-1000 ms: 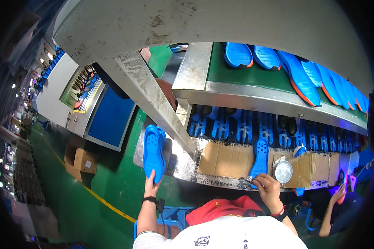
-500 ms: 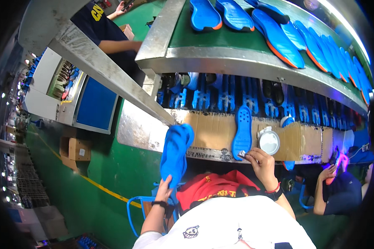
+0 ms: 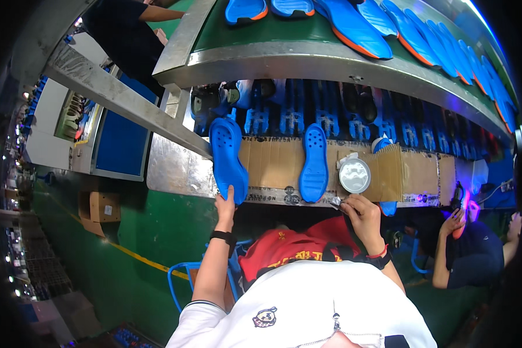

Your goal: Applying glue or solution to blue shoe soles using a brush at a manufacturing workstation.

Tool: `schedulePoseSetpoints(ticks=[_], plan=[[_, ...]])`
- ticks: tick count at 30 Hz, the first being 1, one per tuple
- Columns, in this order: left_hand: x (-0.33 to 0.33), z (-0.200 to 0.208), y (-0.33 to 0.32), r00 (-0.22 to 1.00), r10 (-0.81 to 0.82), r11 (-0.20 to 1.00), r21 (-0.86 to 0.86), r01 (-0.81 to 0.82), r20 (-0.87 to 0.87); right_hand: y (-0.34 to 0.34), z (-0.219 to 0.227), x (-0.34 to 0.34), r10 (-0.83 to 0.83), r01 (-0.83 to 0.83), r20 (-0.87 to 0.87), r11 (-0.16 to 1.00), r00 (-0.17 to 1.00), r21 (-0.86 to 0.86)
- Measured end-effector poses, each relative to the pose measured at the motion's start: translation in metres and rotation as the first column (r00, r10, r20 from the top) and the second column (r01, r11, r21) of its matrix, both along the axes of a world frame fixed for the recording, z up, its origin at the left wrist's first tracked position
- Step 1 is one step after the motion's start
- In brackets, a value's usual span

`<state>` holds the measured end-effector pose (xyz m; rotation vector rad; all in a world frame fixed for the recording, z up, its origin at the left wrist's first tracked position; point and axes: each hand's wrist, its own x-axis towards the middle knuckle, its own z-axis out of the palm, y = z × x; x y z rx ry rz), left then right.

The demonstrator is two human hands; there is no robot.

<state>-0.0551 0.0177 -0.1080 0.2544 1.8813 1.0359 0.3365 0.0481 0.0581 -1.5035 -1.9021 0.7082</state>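
My left hand (image 3: 225,210) grips the near end of a blue shoe sole (image 3: 227,159) with holes at its far end. It is over the left part of the work shelf, and a second blue edge shows behind its far end. Another blue sole (image 3: 315,168) lies on the cardboard, apart from both hands. My right hand (image 3: 363,216) is closed in a pinch at the shelf's near edge, holding a small whitish-silver piece (image 3: 336,201) whose kind I cannot make out. Just beyond that hand stands a white bowl (image 3: 354,190) with something white inside.
Cardboard (image 3: 269,165) covers much of the metal shelf (image 3: 177,168). Behind it stand rows of blue racks (image 3: 293,119). Above, a green belt (image 3: 243,49) carries several blue-and-orange soles. A slanted metal post (image 3: 127,104) crosses at left. Co-workers are at far left and right.
My left hand has moved away from me, bringing its sole over the shelf's left part. My right hand has come off the near end of the middle sole. The whole view has shifted.
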Motion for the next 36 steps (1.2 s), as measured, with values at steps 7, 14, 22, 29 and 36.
schedulePoseSetpoints(ticks=[7,14,22,29,36], plan=[[-0.011,0.060,-0.001,0.985,-0.155,0.986,0.043,0.159,-0.080,0.003,-0.004,0.009,-0.001,0.002,-0.011,0.999,1.000,0.036],[0.033,0.117,-0.015,0.940,-0.129,0.861,0.506,-0.052,0.315,0.006,0.001,0.006,0.021,-0.017,-0.043,0.996,0.999,0.087],[0.120,0.177,0.020,0.924,-0.381,0.717,0.638,0.281,0.021,0.013,0.034,-0.014,0.117,-0.067,-0.230,0.974,0.966,0.215],[0.166,0.195,0.033,0.930,-0.304,0.600,0.716,0.357,-0.209,0.020,0.058,-0.029,0.180,-0.111,-0.150,0.919,0.972,0.379],[0.178,0.200,0.035,0.923,-0.234,0.570,0.726,0.384,-0.305,0.019,0.064,-0.033,0.219,-0.183,-0.036,0.886,0.975,0.426]])
